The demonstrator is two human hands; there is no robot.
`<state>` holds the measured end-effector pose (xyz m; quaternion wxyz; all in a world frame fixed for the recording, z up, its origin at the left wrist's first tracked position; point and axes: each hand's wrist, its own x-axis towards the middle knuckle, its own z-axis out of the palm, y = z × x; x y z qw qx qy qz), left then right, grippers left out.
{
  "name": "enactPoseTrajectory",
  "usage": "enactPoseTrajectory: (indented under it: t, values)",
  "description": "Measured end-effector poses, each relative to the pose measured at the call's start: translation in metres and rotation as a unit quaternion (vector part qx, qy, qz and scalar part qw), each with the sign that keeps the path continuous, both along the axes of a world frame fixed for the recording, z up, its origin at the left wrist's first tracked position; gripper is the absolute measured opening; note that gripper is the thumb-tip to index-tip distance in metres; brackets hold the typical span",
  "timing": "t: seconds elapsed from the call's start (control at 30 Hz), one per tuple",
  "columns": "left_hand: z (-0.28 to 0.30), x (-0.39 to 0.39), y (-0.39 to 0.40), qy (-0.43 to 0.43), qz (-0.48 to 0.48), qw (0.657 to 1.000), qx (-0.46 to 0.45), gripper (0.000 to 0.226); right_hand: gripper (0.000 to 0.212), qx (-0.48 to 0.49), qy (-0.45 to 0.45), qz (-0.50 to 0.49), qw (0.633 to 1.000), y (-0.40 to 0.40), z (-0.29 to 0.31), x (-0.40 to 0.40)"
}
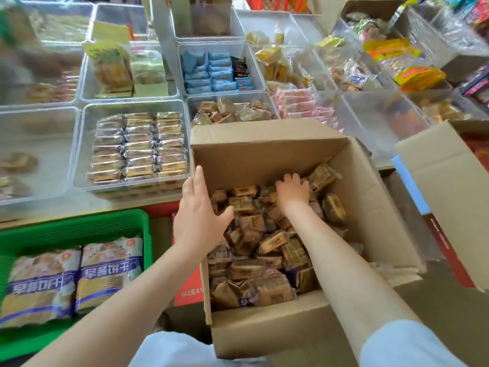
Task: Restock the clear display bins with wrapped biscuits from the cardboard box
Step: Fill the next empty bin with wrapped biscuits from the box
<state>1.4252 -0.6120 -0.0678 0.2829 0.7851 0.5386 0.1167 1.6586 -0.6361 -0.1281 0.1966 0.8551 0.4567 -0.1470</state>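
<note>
An open cardboard box (267,154) stands in front of me, filled with brown wrapped biscuits (264,250). My left hand (198,210) lies with straight fingers on the box's left wall, thumb reaching inside over the packets. My right hand (292,190) is deep in the box at the far side, fingers curled down into the pile of biscuits; whether it holds a packet is hidden. To the left, beyond the box, a clear display bin (82,144) holds neat rows of the same wrapped biscuits (139,147). Another clear bin (232,109) behind the box holds loose brown packets.
A green basket (79,226) with large snack bags sits at the lower left. More clear bins with blue (217,72), pink (299,102) and yellow packets fill the counter behind. A second open cardboard box (444,186) stands at the right. A red carton lies under the box.
</note>
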Motion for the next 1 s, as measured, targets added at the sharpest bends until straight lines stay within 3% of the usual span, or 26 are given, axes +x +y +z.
enactPoseTrajectory:
  t: [0.2,0.33,0.4,0.47,0.6,0.67,0.77,0.87,0.93,1.0]
  values:
    - [0.003,-0.001,0.002,0.003,-0.002,1.0,0.002,0.103,0.058,0.036,0.019,-0.003,0.999,-0.004,-0.002,0.012]
    - [0.003,-0.003,0.003,0.005,-0.002,1.0,0.001,0.103,0.038,0.17,0.126,-0.035,0.977,-0.014,0.007,0.023]
    - [0.001,0.0,0.002,0.003,-0.006,1.0,-0.002,0.103,0.034,0.276,0.244,-0.121,0.922,-0.016,0.027,0.022]
    - [0.002,0.001,0.002,0.0,-0.008,1.0,-0.007,0.103,0.025,0.344,0.374,-0.184,0.841,-0.014,0.053,0.013]
    - [0.007,-0.012,0.006,-0.05,-0.027,0.997,-0.06,0.105,0.022,0.387,0.608,-0.215,0.659,-0.01,0.097,-0.022]
    - [0.015,-0.026,0.01,-0.134,-0.055,0.985,-0.093,0.105,0.023,0.382,0.662,-0.192,0.616,-0.005,0.112,-0.046]
    - [0.037,-0.055,0.026,-0.258,-0.071,0.959,-0.091,0.096,0.023,0.37,0.698,-0.165,0.59,0.011,0.129,-0.09]
    - [0.061,-0.097,0.059,-0.372,-0.025,0.913,-0.165,0.073,0.038,0.353,0.722,-0.14,0.579,0.037,0.141,-0.139]
    - [0.065,-0.135,0.093,-0.404,0.016,0.893,-0.195,0.06,0.046,0.321,0.716,-0.1,0.612,0.059,0.147,-0.178]
    - [0.062,-0.184,0.127,-0.408,0.02,0.89,-0.204,0.058,0.049,0.293,0.657,-0.038,0.694,0.085,0.15,-0.221]
